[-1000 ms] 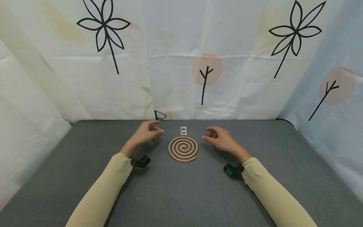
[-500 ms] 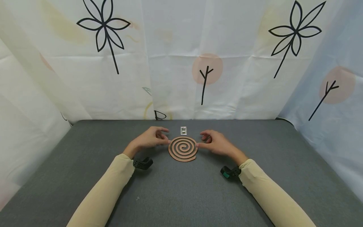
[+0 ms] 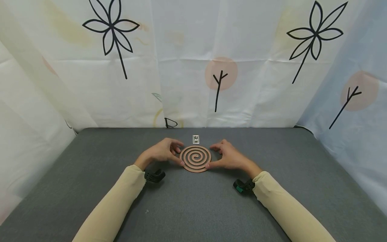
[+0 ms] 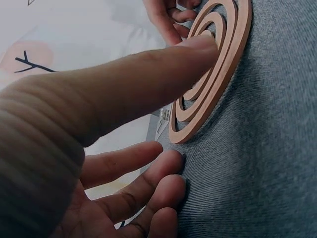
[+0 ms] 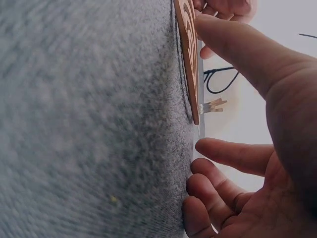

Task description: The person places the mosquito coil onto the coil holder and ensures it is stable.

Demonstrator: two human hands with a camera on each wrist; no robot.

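Observation:
A flat wooden spiral [image 3: 196,170] lies on the grey table, its loose end hidden near the right thumb. My left hand [image 3: 164,151] is at its left side, thumb reaching the near left rim. In the left wrist view that thumb overlaps the coils [image 4: 230,69], while the other fingers stand apart, tips down by the cloth. My right hand [image 3: 229,156] mirrors it, thumb at the near right rim and fingertips off the far right edge. A wide gap separates thumb from fingers on both hands. Just beyond the spiral sits a small silvery metal piece [image 3: 196,139], with upright prongs in the right wrist view.
The grey cloth-covered table [image 3: 187,208] spreads around both arms. At its far edge hangs a white curtain [image 3: 187,77] with printed flowers and trees. Black straps with camera mounts sit on the left wrist [image 3: 155,175] and right wrist [image 3: 243,185].
Both hands have come inward to the spiral from either side, and their thumbs have slid from its sides toward its near rim. The spiral and metal piece have stayed in place.

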